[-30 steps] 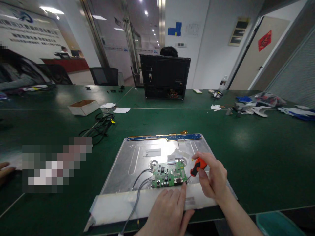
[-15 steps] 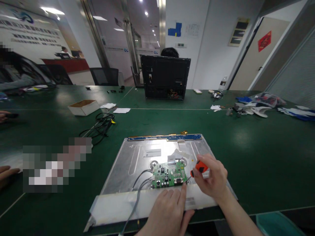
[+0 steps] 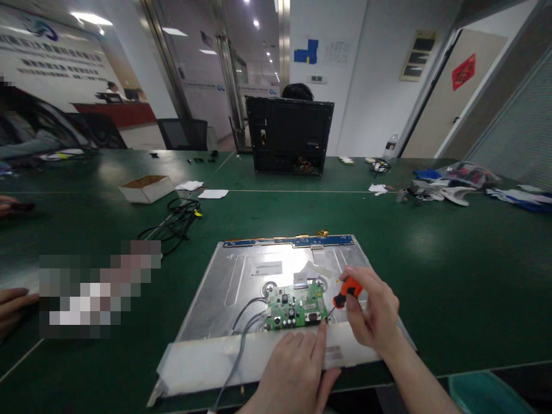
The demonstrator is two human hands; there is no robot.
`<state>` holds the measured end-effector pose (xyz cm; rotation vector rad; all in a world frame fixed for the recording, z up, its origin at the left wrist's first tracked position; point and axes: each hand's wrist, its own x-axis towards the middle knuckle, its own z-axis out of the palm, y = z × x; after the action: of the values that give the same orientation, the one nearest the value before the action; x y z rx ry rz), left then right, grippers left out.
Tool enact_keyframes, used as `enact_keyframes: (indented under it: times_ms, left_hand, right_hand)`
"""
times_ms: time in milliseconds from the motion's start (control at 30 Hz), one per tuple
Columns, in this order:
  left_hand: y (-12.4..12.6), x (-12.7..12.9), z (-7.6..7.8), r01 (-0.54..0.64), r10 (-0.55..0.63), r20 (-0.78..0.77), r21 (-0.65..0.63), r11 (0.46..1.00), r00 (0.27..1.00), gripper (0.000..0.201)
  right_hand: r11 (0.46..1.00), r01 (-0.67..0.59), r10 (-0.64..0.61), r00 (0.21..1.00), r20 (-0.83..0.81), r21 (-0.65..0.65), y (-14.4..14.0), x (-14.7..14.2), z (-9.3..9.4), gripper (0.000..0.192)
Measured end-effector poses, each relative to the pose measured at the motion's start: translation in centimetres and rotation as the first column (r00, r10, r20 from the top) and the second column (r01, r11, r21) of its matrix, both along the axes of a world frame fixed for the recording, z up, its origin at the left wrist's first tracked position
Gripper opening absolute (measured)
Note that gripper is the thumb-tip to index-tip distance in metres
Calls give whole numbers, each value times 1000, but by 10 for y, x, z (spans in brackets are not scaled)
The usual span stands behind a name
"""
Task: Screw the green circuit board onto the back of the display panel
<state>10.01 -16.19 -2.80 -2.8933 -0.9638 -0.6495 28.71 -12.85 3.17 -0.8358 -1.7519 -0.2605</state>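
A green desk (image 3: 452, 276) is running out of view at both sides, and far beyond the fingers a black housing (image 3: 293, 132) is hiding all but the hair of a person. The right hand (image 3: 375, 313) is clamping its fingers on an orange-and-black screwdriver (image 3: 351, 287), partly covering the handle; the shaft is slanting down-left from them to the near right corner of a green circuit board (image 3: 297, 305), its tip too small to make out. The board is lying on a metal panel (image 3: 211, 299), just ahead of the left hand (image 3: 295, 362), whose fingers are lying close together, index pointing at that corner, thumb spread apart. Left of them, a grey cable (image 3: 242, 348) is leaving the bottom edge, cut off. Farther left, pixelation is masking something beside another person's cropped hand (image 3: 15, 305).
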Motion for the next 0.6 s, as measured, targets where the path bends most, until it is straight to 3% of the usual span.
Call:
enact_keyframes:
  times_ms: [367,600]
  left_hand:
    - [0,-1,-2,5,-6,19,10,1000,1000,44]
    - [0,-1,-1,0,0,28,0,1000,1000,44]
  right_hand:
    - [996,52,-53,999,10,67,2,-4,5,40]
    - [1000,-11,11,1000,14,-1,0,-1,5,39]
